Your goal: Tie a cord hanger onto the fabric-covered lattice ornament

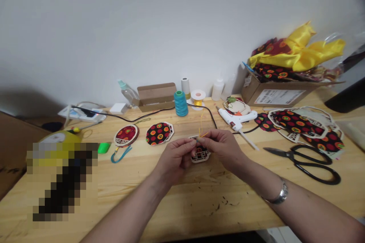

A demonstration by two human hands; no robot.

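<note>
Both hands meet at the middle of the table. My left hand (pixel 178 153) is closed in a pinch at the top of a small pale-framed ornament (pixel 201 156) with dark patterned cloth and lattice cutouts. My right hand (pixel 224 146) pinches at the same spot, on a thin yellow cord (pixel 202 121). The cord's short ends stick up between the fingertips, and a longer strand runs toward the yellow spool (pixel 197 102). The fingers hide the ornament's upper part and any knot there. A teal thread cone (pixel 181 104) stands just beyond the hands.
Right of the hands lie a white glue gun (pixel 236 119), black-handled scissors (pixel 302 161) and several framed cloth pieces (pixel 299 123). A cardboard box (pixel 279 93) overflows with fabric. On the left are a round ornament (pixel 125 135), an octagonal piece (pixel 159 133) and a power strip (pixel 82 113).
</note>
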